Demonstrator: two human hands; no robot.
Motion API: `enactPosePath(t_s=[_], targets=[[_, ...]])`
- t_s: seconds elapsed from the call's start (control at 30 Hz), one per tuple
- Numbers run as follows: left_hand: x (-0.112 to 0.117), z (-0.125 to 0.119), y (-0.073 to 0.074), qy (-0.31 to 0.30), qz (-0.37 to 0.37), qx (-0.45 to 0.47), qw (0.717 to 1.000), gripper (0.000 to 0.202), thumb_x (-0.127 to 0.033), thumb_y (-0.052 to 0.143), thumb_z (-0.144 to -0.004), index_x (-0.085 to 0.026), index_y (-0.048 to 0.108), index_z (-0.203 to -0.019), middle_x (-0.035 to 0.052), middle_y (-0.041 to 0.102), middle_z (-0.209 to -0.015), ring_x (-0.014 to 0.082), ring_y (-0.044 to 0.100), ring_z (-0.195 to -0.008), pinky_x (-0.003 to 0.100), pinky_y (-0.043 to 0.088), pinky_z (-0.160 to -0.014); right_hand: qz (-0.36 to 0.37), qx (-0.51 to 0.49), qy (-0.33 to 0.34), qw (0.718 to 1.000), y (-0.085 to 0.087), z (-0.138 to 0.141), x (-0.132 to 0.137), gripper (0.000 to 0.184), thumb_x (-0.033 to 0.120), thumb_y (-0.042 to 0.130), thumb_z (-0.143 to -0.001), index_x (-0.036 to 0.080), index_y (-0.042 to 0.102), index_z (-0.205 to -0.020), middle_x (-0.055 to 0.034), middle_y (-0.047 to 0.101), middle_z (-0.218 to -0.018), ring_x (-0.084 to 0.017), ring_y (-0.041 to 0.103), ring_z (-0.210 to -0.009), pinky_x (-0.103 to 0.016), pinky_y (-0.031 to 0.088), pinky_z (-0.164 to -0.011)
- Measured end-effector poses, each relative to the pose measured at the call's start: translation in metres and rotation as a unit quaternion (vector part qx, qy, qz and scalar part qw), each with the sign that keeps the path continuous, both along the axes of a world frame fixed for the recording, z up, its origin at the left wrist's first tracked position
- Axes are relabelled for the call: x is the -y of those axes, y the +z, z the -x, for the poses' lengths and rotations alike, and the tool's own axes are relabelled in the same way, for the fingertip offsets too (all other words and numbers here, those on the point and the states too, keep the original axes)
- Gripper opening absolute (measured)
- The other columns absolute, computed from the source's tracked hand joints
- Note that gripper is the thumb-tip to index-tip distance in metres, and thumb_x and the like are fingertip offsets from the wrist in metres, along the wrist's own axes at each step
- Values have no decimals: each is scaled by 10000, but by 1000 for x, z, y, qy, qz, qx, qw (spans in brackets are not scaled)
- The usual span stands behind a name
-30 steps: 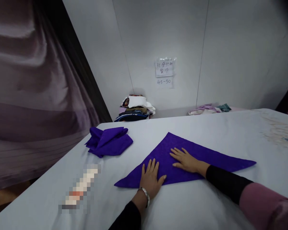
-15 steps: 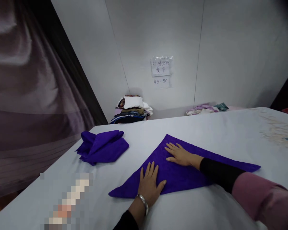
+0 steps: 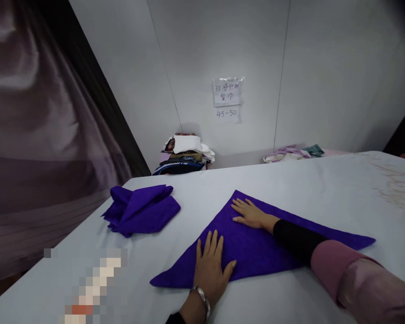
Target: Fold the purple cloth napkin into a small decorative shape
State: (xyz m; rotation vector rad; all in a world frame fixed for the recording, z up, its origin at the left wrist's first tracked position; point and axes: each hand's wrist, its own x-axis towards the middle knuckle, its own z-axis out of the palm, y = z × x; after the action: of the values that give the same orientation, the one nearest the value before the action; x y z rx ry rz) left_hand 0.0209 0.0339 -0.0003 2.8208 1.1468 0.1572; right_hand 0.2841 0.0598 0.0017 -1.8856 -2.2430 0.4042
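Observation:
A purple cloth napkin [image 3: 249, 252] lies flat on the white-covered table, folded into a triangle with its point facing away from me. My left hand [image 3: 211, 267] rests open on its left part, fingers spread, a silver bangle at the wrist. Near the far point, my right hand [image 3: 251, 213] presses flat on the fabric with fingers apart. The right forearm covers some of the napkin's right side. To the left sits a second purple cloth [image 3: 145, 211], loosely bunched and apart from both hands.
The white tablecloth [image 3: 324, 189] has an embroidered pattern at the right. Behind the table stand a stack of folded clothes [image 3: 184, 155] and a lower pile of fabric [image 3: 292, 153]. A paper sign [image 3: 227, 99] hangs on the wall. A draped curtain [image 3: 47, 135] borders the left.
My right hand has slid slightly toward the napkin's far point. The left hand stays in nearly the same place on the cloth. The view has shifted a little.

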Motion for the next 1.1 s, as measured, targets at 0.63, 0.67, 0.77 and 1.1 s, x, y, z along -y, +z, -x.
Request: enactPosePath(t_s=[0.63,0.67,0.77,1.1], targets=[[-1,-3,7,3,40,-49,998,696,-623,289,-842,-204,294,-1398,55,184,-1490,272,119,-1374,544,122,-1094,-7,-3,-7,1000,9,15,6,789,697,184,-838,177,230,-1430,-120,156,-1496,-268,82,-1374,-499,43,-1086],[-1,-4,8,3,37,-51,998,693,-620,285,-844,-203,294,-1398,54,185,-1489,270,120,-1374,543,119,-1095,-13,-8,2,1000,9,19,9,789,698,183,-837,182,219,-1433,-114,151,-1498,-263,75,-1375,-497,36,-1087],[-1,-4,9,5,32,-58,998,690,-612,282,-847,-195,298,-1397,52,190,-1487,269,121,-1374,540,112,-1096,-11,-9,20,1000,7,24,16,782,699,194,-837,194,217,-1433,-106,157,-1498,-258,81,-1375,-500,32,-1086],[-1,-5,6,6,15,-63,998,683,-600,268,-853,-188,298,-1396,53,194,-1488,266,125,-1374,534,122,-1094,-7,36,-122,992,17,-33,27,780,648,182,-869,94,269,-1412,-197,170,-1479,-325,104,-1362,-541,59,-1063]])
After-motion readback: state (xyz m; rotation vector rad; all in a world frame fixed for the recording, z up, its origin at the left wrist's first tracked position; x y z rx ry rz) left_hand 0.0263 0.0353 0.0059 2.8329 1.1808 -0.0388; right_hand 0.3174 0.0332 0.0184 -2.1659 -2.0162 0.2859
